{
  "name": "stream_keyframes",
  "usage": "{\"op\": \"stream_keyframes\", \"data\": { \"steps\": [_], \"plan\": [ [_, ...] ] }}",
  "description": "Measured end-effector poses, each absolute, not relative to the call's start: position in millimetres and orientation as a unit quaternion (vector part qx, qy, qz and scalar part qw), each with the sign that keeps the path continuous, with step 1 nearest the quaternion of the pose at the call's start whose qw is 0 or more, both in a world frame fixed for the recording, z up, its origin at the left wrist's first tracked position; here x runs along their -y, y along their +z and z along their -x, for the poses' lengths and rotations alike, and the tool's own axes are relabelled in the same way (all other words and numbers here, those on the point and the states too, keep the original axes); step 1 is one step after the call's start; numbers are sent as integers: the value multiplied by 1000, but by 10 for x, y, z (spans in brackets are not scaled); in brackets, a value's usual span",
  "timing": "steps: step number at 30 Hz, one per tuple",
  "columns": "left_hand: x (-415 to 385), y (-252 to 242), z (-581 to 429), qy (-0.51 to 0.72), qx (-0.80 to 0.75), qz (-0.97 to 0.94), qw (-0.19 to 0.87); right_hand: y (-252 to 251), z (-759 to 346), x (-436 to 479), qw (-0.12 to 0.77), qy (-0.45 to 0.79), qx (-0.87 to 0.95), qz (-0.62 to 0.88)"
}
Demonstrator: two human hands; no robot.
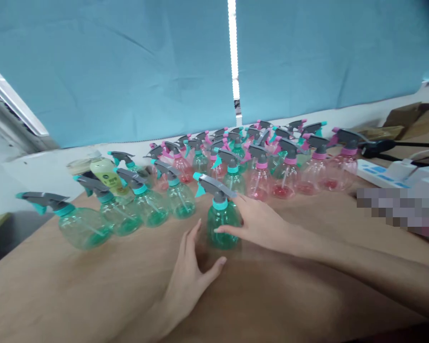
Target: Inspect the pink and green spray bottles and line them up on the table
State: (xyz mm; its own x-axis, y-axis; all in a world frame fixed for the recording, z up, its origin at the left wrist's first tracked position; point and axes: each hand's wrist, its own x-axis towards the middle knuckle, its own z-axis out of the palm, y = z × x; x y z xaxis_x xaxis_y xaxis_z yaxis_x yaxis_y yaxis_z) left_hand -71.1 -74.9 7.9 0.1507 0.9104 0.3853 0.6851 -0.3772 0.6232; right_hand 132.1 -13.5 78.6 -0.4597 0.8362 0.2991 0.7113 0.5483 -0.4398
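A green spray bottle [219, 224] with a grey trigger head and teal collar stands upright on the brown table [93, 290], nearest to me. My right hand [259, 221] wraps round its right side, with the thumb across its front. My left hand [189, 276] lies flat on the table just left of the bottle, fingers stretched out and holding nothing.
Several green spray bottles [146, 205] stand in a row at the left, and several pink ones [289, 176] fill the back right. A pale yellow-labelled bottle [109, 176] stands among them. A white power strip [386, 174] with cables lies at the right, under a blue curtain [128, 71].
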Motion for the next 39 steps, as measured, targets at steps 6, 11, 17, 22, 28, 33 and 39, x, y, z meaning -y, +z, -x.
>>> {"op": "stream_keyframes", "data": {
  "steps": [6,11,17,22,28,33,39],
  "plan": [
    [655,107,244,352,-462,-766,275,950,-1808,358,239,154,882,376],
    [572,69,-58,338,-402,-794,307,1001,-2106,396,274,270,851,357],
    [368,83,-338,316,-344,-835,291,920,-2197,292,422,373,748,351],
    [274,141,-493,305,-327,-843,299,898,-2207,197,438,441,712,326],
    [276,152,-452,273,-353,-861,244,841,-2177,86,480,437,697,304],
    [266,62,-184,238,-370,-891,114,779,-2192,-115,483,378,737,285],
    [250,-34,-2,195,-413,-889,18,698,-2199,-339,503,315,755,279]
  ]
}}
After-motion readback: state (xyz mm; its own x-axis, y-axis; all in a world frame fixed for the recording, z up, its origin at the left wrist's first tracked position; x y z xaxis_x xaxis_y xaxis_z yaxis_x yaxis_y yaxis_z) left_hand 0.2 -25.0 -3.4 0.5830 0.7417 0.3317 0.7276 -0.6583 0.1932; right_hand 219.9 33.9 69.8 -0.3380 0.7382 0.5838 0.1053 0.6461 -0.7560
